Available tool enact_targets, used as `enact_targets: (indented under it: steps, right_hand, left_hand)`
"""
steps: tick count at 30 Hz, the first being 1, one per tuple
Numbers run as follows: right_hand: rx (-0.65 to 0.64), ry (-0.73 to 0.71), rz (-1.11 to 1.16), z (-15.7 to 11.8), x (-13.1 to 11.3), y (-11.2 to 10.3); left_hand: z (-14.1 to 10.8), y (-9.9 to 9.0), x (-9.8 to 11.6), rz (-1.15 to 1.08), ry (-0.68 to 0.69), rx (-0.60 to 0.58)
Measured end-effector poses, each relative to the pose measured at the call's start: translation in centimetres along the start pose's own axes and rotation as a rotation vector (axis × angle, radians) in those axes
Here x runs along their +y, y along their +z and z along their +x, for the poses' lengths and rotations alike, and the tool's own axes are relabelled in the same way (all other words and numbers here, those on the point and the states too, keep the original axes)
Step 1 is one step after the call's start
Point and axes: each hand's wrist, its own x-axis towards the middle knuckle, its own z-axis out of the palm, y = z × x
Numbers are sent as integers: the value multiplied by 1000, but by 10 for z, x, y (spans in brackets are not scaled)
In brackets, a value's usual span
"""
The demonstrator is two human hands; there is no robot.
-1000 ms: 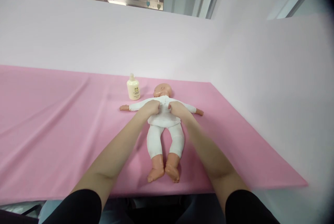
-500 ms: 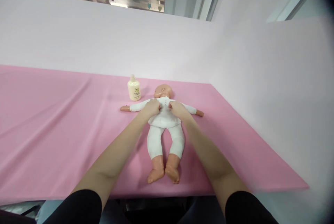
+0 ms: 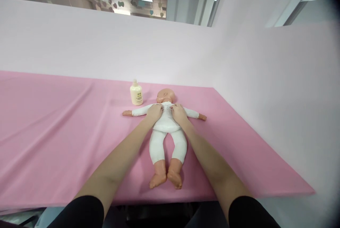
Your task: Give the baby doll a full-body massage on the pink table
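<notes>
A baby doll (image 3: 166,123) in a white top and white leggings lies on its back on a pink surface (image 3: 66,132), head away from me, arms spread and bare feet toward me. Both my hands rest on its upper chest. On the left side of the chest is my left hand (image 3: 155,113), its fingers flat against the white cloth. My right hand (image 3: 178,113) lies on the right side, fingers also laid on the cloth. Neither holds anything that I can see. The doll's head (image 3: 165,95) is turned to the left.
A bottle (image 3: 136,94) of pale yellow liquid stands to the left of the doll's head. A white wall (image 3: 106,44) runs behind the surface and another (image 3: 278,97) along its right side. The front edge is close to my body.
My fingers, curled in at the chest before, now lie flatter on the doll's top. The whole view has shifted slightly. Doll and bottle keep their places on the surface.
</notes>
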Motion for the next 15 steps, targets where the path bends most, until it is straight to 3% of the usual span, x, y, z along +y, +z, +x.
enact_targets:
  steps: [6,11,15]
  right_hand:
    - [9,-47,9,-1,3,4]
    - [24,-40,32,-1,5,7]
    - [-84,-81,30,3,8,-1]
  left_hand:
    - [2,3,-5,36,47,52]
    - [-1,3,-4,-19,25,11]
    - [-3,-7,0,-19,-6,-48]
